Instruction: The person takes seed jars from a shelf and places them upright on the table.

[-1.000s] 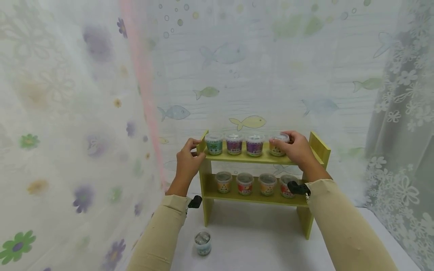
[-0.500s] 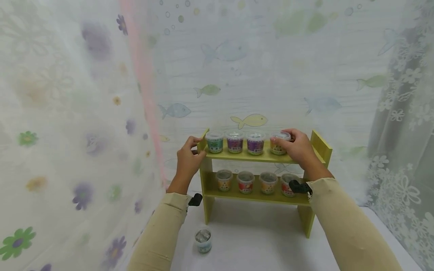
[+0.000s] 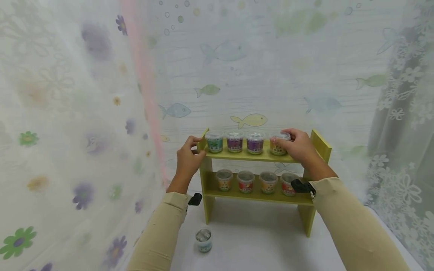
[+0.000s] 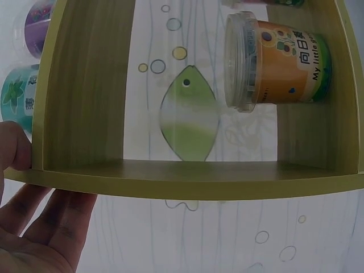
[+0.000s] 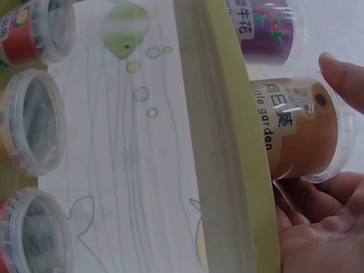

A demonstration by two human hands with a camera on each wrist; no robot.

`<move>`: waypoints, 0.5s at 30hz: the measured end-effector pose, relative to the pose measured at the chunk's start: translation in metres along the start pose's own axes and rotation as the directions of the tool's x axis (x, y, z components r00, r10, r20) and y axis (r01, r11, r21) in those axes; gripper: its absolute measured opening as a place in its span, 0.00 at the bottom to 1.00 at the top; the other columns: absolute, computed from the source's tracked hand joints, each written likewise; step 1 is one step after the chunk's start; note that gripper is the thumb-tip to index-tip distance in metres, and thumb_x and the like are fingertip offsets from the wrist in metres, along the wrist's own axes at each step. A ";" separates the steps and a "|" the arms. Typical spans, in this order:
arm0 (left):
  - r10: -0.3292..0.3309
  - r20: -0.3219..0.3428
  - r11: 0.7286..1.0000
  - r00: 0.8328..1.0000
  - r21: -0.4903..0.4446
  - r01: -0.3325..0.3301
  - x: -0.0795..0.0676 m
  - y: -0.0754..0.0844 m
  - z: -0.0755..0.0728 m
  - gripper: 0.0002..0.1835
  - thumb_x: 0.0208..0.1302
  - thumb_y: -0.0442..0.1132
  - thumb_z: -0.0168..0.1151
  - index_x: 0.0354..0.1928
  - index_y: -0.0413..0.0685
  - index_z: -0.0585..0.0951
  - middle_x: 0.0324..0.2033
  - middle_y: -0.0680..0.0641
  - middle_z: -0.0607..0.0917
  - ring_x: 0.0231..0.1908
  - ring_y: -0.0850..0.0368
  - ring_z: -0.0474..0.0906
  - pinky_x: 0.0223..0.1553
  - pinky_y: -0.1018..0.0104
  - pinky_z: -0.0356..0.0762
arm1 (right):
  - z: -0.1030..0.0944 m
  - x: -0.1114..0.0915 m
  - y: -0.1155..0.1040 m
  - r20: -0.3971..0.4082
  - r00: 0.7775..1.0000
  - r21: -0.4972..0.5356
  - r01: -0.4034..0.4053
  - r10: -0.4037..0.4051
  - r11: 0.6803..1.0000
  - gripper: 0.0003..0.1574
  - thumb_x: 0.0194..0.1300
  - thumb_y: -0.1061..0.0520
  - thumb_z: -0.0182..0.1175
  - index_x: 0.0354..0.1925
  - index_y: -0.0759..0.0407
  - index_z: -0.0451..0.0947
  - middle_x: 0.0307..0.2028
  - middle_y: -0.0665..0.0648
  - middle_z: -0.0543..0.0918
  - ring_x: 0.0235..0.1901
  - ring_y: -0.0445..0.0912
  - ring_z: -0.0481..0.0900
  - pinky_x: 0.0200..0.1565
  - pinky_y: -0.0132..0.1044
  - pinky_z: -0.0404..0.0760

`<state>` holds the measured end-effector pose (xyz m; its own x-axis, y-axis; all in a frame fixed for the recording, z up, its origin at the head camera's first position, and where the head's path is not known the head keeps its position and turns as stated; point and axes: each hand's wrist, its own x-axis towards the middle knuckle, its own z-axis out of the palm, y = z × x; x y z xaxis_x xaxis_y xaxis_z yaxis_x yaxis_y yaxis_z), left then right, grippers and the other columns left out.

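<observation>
In the head view a yellow-green two-tier wooden shelf [image 3: 251, 196] stands ahead of me. My left hand [image 3: 187, 159] grips its left side panel near the top, thumb on the inner side and fingers outside, as the left wrist view confirms. With my right hand [image 3: 300, 147] I hold an orange-labelled plastic cup [image 5: 307, 131] at the right of the top tier. The thumb is at its clear lid and the fingers are on the other side. To its left along the tier stand two purple-labelled cups [image 3: 254, 146] and a green-labelled cup [image 3: 214, 144].
Several lidded cups with orange and red labels, such as a red one [image 3: 245, 186], line the lower tier. A pale blue cup [image 3: 204, 246] stands on the white table [image 3: 257, 244] at the front left. Patterned curtains [image 3: 237, 75] hang close behind and at both sides.
The head view has tilted down very slightly. My right wrist has shifted a little to the right while the fingers stay on the orange-labelled cup. My left hand keeps its grip on the panel.
</observation>
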<state>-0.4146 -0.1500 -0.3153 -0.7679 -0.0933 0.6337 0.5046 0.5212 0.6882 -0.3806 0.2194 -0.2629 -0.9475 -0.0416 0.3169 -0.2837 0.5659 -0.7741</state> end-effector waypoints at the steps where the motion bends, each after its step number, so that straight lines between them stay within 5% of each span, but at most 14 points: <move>1: -0.003 0.001 1.000 1.000 0.003 0.003 0.000 0.000 0.000 0.19 0.66 0.35 0.63 0.57 0.60 0.80 0.61 0.42 0.84 0.49 0.42 0.89 0.43 0.48 0.88 | 0.000 -0.001 -0.001 0.003 1.000 -0.004 0.001 -0.001 1.000 0.60 0.64 0.24 0.62 0.79 0.57 0.61 0.63 0.66 0.74 0.53 0.57 0.75 0.51 0.49 0.78; 10: -0.015 0.007 1.000 1.000 0.008 0.015 -0.001 0.001 -0.002 0.20 0.67 0.36 0.63 0.58 0.61 0.79 0.62 0.42 0.83 0.51 0.41 0.88 0.45 0.47 0.87 | -0.004 -0.007 -0.003 0.014 0.999 -0.041 0.041 -0.040 0.998 0.57 0.64 0.27 0.64 0.77 0.59 0.64 0.34 0.59 0.84 0.33 0.51 0.81 0.37 0.42 0.79; 15: -0.022 0.012 1.000 1.000 0.003 0.022 -0.001 0.003 -0.002 0.20 0.67 0.35 0.64 0.58 0.61 0.79 0.62 0.42 0.82 0.52 0.41 0.88 0.45 0.47 0.87 | -0.007 -0.011 -0.004 0.033 0.998 -0.058 0.062 -0.060 0.996 0.56 0.65 0.28 0.64 0.77 0.59 0.64 0.28 0.57 0.85 0.31 0.50 0.81 0.34 0.42 0.78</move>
<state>-0.4110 -0.1501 -0.3131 -0.7834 -0.0948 0.6142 0.4864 0.5217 0.7009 -0.3679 0.2235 -0.2591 -0.9330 -0.1030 0.3447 -0.3332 0.6087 -0.7200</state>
